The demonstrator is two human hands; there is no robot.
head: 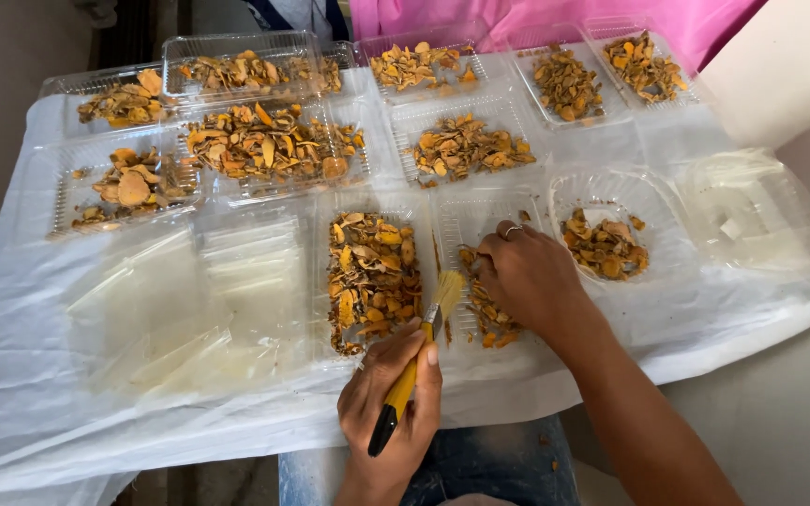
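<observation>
At the bottom centre of the frame the left hand [388,412] wraps its fingers around the yellow-and-black handle of a small paintbrush [413,375], bristles pointing up and to the right, their tips at the edge of a clear plastic tray [480,211]. Just right of it the right hand [527,276], a ring on one finger, reaches down into that tray with fingers curled narrow over dried orange-yellow root slices [489,319]; whether it pinches one I cannot tell, since the fingertips are hidden. The slices look light, thin and brittle, likely to crumble or shed dust, so they are best lifted gently by the edges. The brush is stiff and light, and is sensibly gripped at mid-handle.

Beside this tray, left of centre, stands a fuller tray of slices [372,276], and to the right a round clear container [611,245] holds a small heap. At the left lies a stack of flat clear lids [246,272], and at the right an empty clear shell [752,211]. All rest on a table draped with white plastic sheeting [49,375].

Farther up the frame are more filled trays [269,145] in rows, reaching to a pink cloth [536,17] along the top edge.
</observation>
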